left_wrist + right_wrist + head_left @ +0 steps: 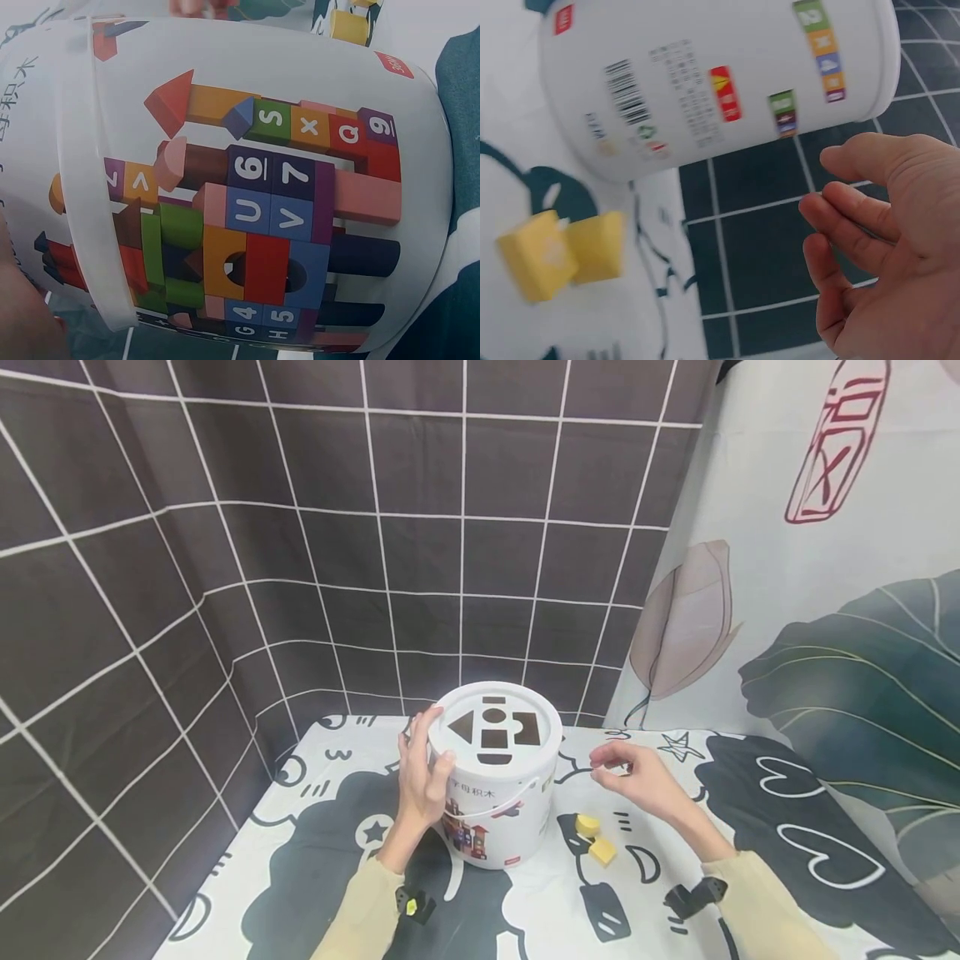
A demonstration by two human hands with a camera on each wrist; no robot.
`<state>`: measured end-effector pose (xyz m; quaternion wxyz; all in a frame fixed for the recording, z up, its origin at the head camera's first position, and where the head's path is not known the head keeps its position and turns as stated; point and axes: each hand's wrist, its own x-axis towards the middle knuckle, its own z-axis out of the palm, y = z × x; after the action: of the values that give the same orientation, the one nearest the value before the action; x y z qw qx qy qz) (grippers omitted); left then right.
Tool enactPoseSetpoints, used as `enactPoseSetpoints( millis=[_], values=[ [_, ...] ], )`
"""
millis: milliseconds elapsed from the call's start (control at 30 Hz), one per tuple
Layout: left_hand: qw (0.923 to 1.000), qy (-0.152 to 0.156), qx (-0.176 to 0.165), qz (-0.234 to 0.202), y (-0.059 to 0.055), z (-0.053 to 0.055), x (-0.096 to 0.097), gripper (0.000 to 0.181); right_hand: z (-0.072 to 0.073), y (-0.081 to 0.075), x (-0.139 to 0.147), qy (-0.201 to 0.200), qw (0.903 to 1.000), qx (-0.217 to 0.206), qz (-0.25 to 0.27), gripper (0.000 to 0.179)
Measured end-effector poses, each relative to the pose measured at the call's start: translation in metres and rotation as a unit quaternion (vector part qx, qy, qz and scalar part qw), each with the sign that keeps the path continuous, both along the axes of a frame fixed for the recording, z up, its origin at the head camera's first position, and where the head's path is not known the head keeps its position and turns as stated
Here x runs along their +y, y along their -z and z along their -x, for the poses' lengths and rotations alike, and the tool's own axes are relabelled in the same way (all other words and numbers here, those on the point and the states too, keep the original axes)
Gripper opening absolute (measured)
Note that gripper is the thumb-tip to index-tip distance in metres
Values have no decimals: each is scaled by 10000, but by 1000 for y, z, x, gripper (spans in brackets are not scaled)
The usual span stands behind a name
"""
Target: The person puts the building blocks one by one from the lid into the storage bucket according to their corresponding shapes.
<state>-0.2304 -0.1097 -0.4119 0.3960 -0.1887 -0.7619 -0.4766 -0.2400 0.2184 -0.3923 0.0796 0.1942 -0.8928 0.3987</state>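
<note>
A white lidded bucket [495,810] with printed pictures of toy blocks stands upright; its lid [531,760] has several shaped cutouts. My left hand [422,772] rests against the bucket's left side, fingers reaching up to the rim and thumb at the front. Printed lettered blocks and a white handle [94,195] fill the left wrist view. To the right of the bucket, my right hand [633,777] hovers apart from it, fingers loosely bent and nothing between them. Below that hand lie two yellow blocks [602,852], close together; the farther one [587,825] looks rounded.
A white cloth [337,747] with black cartoon drawings covers the table. Behind it hangs a dark curtain [420,560] with a white grid. A pale curtain with leaf prints [862,693] hangs at the right.
</note>
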Motion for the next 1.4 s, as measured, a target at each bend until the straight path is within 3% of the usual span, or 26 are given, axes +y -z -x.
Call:
enactPoseSetpoints(
  millis=[133,733,1100,1400],
  values=[
    [10000,-18,1,10,2,0,0,64,-7,15,4,119,9998,-182,-34,24],
    [10000,7,8,11,1,1,0,64,-27,57,6,452,9960,-766,-16,27],
    [10000,20,-1,57,1,1,0,64,-30,69,7,591,9922,-1102,-10,29],
    [10000,-2,52,31,2,1,0,64,-28,77,6,702,9913,-1118,-7,30]
  ],
)
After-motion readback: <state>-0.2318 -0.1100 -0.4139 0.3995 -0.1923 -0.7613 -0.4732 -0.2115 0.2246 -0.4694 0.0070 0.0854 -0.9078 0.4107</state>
